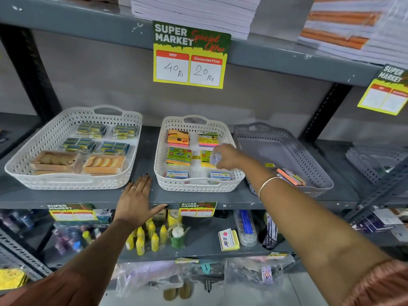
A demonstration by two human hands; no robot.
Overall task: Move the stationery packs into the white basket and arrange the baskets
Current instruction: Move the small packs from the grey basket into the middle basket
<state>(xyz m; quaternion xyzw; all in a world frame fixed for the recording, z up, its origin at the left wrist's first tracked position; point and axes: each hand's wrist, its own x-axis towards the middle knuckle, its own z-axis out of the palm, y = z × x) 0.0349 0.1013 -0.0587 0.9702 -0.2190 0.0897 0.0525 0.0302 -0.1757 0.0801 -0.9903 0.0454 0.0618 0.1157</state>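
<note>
Six packs fill the white basket (198, 182); right hand (225, 156) grips a seventh pack (215, 157); left hand (138, 195) splayed.

The scene is evenly and rather softly lit, seemingly from above and in front; only faint shadows are cast under the white basket (198, 182). To its right, the right hand (225, 156) is smeared by motion blur. Above it, the price sign (189, 55) is rendered sharply. Far from the basket, toward the frame edges, shelf lines are bowed by wide-angle distortion and detail is softened.
</note>
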